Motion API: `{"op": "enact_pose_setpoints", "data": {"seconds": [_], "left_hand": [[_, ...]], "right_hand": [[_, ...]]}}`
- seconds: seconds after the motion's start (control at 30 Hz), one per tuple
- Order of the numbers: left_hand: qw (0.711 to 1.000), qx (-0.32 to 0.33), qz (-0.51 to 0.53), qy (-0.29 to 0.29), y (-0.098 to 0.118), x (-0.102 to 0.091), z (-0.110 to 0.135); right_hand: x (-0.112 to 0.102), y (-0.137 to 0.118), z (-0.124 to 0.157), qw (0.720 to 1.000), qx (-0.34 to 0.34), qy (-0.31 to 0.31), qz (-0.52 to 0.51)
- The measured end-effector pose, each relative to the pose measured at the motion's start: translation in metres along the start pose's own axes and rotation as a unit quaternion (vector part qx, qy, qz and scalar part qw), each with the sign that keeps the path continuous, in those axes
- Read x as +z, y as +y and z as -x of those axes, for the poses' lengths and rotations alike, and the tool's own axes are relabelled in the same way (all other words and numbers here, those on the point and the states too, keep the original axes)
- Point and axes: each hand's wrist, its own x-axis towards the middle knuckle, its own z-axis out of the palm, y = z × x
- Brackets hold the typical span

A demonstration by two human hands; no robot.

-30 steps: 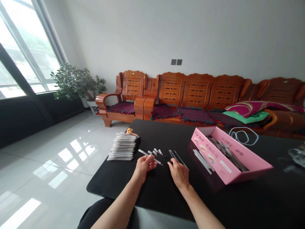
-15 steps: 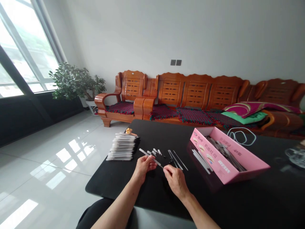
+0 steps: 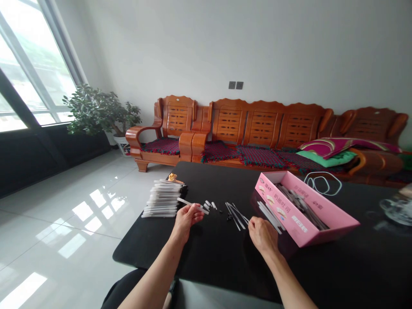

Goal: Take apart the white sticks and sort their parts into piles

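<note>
My left hand (image 3: 188, 219) is closed around a slim white pen-like tube (image 3: 184, 201), which points up to the left. My right hand (image 3: 264, 234) is pinched at the near end of a thin grey rod (image 3: 240, 213). Beside that rod lie several more thin rods (image 3: 234, 218) on the black table. Small white caps (image 3: 207, 205) and tiny black pieces (image 3: 229, 217) are scattered between my hands. To the left is a neat stack of white tubes with dark ends (image 3: 161, 199).
A pink box (image 3: 289, 214) holding dark sticks stands at the right, with several loose white tubes (image 3: 269, 216) along its near side. Behind it lies a white cable loop (image 3: 322, 183). A small yellowish figure (image 3: 173, 177) sits beyond the stack. Wooden sofas (image 3: 230, 122) line the wall.
My right hand has moved right, away from the tube's end, to the thin rods. My left hand has shifted slightly left, still holding the tube.
</note>
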Motion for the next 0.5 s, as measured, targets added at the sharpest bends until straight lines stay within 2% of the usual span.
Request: {"op": "enact_pose_setpoints", "data": {"seconds": [0.17, 0.27, 0.3, 0.33, 0.4, 0.5], "left_hand": [[0.997, -0.009, -0.031, -0.065, -0.006, 0.007, 0.007], [0.993, -0.016, -0.043, -0.112, -0.005, 0.012, 0.013], [0.99, -0.019, -0.049, -0.13, -0.005, 0.014, 0.017], [0.987, -0.021, -0.057, -0.149, -0.006, 0.018, 0.02], [0.98, -0.015, -0.078, -0.184, -0.008, 0.024, 0.028], [0.97, 0.003, -0.116, -0.216, -0.011, 0.033, 0.035]], "right_hand": [[-0.002, -0.003, 0.004, 1.0, -0.009, -0.014, -0.017], [-0.009, -0.019, 0.011, 0.984, -0.037, -0.015, -0.172], [-0.01, -0.027, 0.014, 0.964, -0.048, -0.038, -0.258], [-0.01, -0.035, 0.017, 0.931, -0.055, -0.077, -0.352], [-0.008, -0.05, 0.025, 0.837, -0.034, -0.171, -0.518], [-0.003, -0.065, 0.033, 0.705, 0.001, -0.273, -0.655]]}}
